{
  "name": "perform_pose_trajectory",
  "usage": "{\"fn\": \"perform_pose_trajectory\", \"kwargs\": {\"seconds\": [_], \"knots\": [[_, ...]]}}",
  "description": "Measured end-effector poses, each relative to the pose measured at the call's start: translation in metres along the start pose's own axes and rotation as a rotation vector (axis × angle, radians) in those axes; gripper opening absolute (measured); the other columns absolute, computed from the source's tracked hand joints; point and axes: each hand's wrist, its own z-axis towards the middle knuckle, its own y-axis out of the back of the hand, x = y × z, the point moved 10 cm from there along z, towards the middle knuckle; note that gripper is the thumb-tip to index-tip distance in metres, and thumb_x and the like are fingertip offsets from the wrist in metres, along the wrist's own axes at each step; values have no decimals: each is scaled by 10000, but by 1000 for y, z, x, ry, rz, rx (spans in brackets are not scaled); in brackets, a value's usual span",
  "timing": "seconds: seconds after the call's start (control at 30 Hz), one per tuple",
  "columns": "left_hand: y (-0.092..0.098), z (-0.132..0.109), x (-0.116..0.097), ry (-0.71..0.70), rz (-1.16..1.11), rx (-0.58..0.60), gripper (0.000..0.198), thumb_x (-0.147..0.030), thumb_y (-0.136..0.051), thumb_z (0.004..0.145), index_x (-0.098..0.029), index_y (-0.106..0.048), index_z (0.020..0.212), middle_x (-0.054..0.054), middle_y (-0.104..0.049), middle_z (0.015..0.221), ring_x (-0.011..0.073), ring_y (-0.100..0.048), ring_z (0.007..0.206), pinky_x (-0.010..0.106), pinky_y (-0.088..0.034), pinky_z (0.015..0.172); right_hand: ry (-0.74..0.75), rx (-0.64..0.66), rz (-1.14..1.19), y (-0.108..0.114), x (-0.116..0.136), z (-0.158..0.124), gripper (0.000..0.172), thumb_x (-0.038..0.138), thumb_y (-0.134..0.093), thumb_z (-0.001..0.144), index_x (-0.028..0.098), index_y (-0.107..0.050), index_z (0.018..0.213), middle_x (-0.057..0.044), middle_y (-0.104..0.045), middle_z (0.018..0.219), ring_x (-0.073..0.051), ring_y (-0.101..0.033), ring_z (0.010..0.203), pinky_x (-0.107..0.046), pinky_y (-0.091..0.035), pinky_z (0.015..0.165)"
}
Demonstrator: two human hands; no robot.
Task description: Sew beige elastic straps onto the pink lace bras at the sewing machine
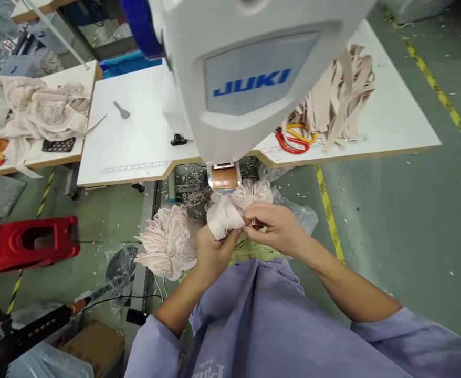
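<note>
Under the narrow lower end of a bulky white sewing-machine head marked JUKI (250,79), near the seated person's lap, a pale cream-pink folded fabric band (223,216) is held in both hands. Its long axis runs roughly toward the person: the narrow end points up at a brown, metal-rimmed tip (224,178) on the machine, and the wider end slants down to the left. The band looks soft, matte and smooth, doubled over on itself with rounded folds.

The left hand (213,249) grasps the lower end, thumb pressed along the near edge. The right hand (273,224) pinches the right-hand corner between thumb and fingertips, which partly cover that edge.

Left of the left hand sits a gathered bundle of pale pink lace garments (169,244); more ruffled pink lace (256,191) lies just behind the band. The machine head blocks the middle of the white tabletop (136,131). On its right part rest beige fabric strips (344,100), beside red and yellow looped scissor handles (295,151); on its left part lie a grey spoon-shaped tool (122,111) and a small black clip (178,140).
</note>
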Motion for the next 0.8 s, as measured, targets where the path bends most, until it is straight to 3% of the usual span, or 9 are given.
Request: {"fn": "perform_pose_trajectory", "kwargs": {"seconds": [0.2,0.4,0.5,0.63,0.8], "knots": [[6,3,1,13,-48,10,236,-319,-628,886,-123,-758,863,60,-705,742,187,-625,695,304,-517,694,-24,112,157,-12,1,7,80,134,-572,841,179,-632,811,2,-560,767,-101,-510,663,-221,-367,599],[-2,15,21,233,-144,141,280,-371,-693,835,-153,-733,1007,32,-732,809,169,-642,701,262,-529,647,-63,-21,142,-10,-12,4,59,145,-611,798,173,-624,748,30,-503,692,-87,-451,600,-220,-340,582],[2,18,22,216,-54,108,272,-384,-701,832,-160,-760,973,36,-749,844,182,-657,778,263,-524,724,-93,-30,111,-6,-13,3,61,161,-617,810,178,-654,765,23,-531,705,-92,-480,624,-220,-356,606],[12,20,15,180,61,36,261,-407,-671,855,-159,-747,874,20,-707,737,171,-618,716,254,-493,677,-178,38,255,2,-18,5,103,222,-614,850,183,-707,870,-16,-660,826,-124,-571,737,-233,-408,672],[4,30,-8,81,170,156,225,-364,-618,891,-157,-701,866,26,-681,811,158,-600,766,245,-474,720,-252,21,266,20,-24,4,137,205,-574,873,192,-659,979,-6,-673,899,-118,-567,748,-235,-404,684]]}}
